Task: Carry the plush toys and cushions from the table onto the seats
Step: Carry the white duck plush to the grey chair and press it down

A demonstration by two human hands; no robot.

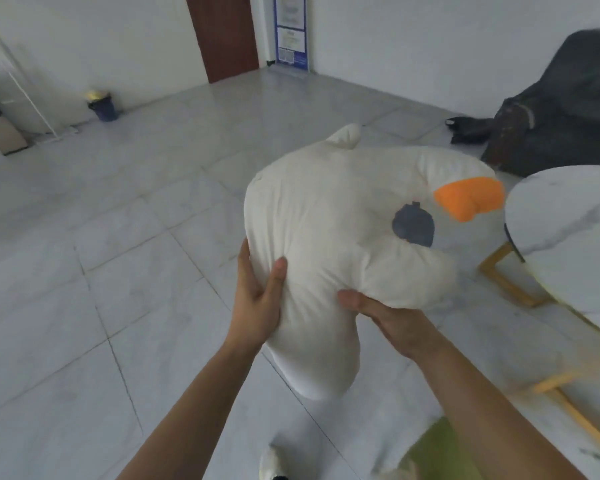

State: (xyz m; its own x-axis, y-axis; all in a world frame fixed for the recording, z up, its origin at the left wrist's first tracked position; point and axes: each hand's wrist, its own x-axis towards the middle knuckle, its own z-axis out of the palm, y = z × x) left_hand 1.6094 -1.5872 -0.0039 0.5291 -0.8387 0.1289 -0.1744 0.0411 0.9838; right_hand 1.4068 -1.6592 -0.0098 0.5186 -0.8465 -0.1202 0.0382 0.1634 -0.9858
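A large white plush goose (pixel 329 216) with an orange beak and a dark round eye hangs in the air over the tiled floor, in the middle of the head view. My left hand (pixel 260 299) grips its left side, thumb pressed into the fabric. My right hand (pixel 392 320) holds its lower right part from underneath, fingers hidden under the plush. The toy's narrow end droops down between my forearms. The white marble table (pixel 568 230) with gold legs stands at the right edge, beside the goose's beak.
A dark grey beanbag seat (pixel 568 109) slumps against the wall at the far right, with black shoes next to it. A small dark bin (pixel 104 107) stands at the far left wall. A brown door (pixel 226 32) is at the back. Something green (pixel 440 452) lies at the bottom right.
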